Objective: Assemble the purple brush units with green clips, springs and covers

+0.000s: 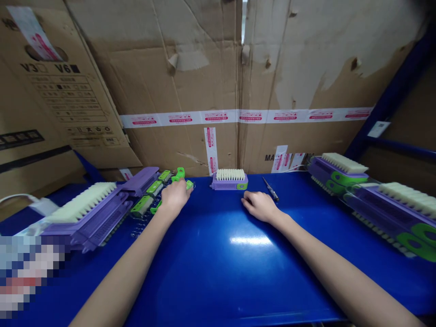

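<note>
My left hand point(174, 196) reaches into a group of small green plastic parts point(179, 173) at the back left of the table. Its fingers are bent down among them, and the fingertips are hidden, so I cannot make out what they pinch. Grey-green blocks point(143, 205) and thin metal springs point(138, 227) lie just left of that wrist. On the tabletop rests my right hand point(260, 205), its fingers curled in with nothing showing in them. Beyond and between both hands stands a purple brush unit point(229, 180) with cream bristles and a green end. A slim screwdriver point(270, 189) lies behind my right hand.
Purple housings with a cream bristle block point(85, 202) are stacked at left. More brush units point(340, 172) with green ends stand stacked at right. Cardboard point(184, 86) walls the back of the blue table point(218, 281). A blue metal post point(384, 97) rises at right.
</note>
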Motion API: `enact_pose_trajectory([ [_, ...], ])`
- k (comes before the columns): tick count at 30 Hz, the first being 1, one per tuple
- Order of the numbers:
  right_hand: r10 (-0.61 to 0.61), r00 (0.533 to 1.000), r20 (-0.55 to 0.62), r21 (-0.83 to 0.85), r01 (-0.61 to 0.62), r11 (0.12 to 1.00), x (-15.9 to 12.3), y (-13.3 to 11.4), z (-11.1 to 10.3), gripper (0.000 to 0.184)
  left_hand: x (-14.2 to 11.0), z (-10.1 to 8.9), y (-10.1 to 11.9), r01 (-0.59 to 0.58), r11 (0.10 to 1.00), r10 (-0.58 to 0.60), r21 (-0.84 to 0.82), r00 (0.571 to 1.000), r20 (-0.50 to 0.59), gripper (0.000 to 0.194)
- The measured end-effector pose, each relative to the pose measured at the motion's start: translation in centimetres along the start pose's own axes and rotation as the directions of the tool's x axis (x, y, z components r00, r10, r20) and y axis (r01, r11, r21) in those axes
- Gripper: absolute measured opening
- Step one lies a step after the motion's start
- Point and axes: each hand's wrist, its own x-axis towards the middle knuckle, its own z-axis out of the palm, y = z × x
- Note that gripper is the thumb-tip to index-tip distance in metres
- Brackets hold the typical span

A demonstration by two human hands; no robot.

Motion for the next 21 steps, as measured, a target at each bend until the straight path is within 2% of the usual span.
enact_pose_trajectory([
  [3, -0.004, 1.000, -0.012, 0.002, 0.004, 1.000, 0.0, 0.0, 0.0, 0.027, 0.1, 0.1, -0.1, 0.025, 0.999, -0.026, -0.022, 0.999, -0.047, 0.047],
  [11, 0.004, 1.000, 0.001, -0.010, -0.004, 1.000, -0.1, -0.1, -0.1, 0.026, 0.6, 0.1, -0.8, 0.022, 0.998, -0.022, -0.052, 1.000, -0.007, 0.033],
  [18, 0.003, 1.000, 0.006, -0.008, -0.003, 1.000, 0.0, -0.1, -0.1, 0.026, 0.7, -0.5, -0.1, 0.029, 0.992, -0.047, -0.119, 0.988, -0.149, 0.032],
  [21, -0.004, 1.000, -0.001, 0.000, 0.004, 1.000, 0.1, 0.0, 0.0, 0.027, 0.3, -0.6, 1.1, -0.029, 0.990, 0.004, -0.135, 0.983, -0.185, 0.034],
])
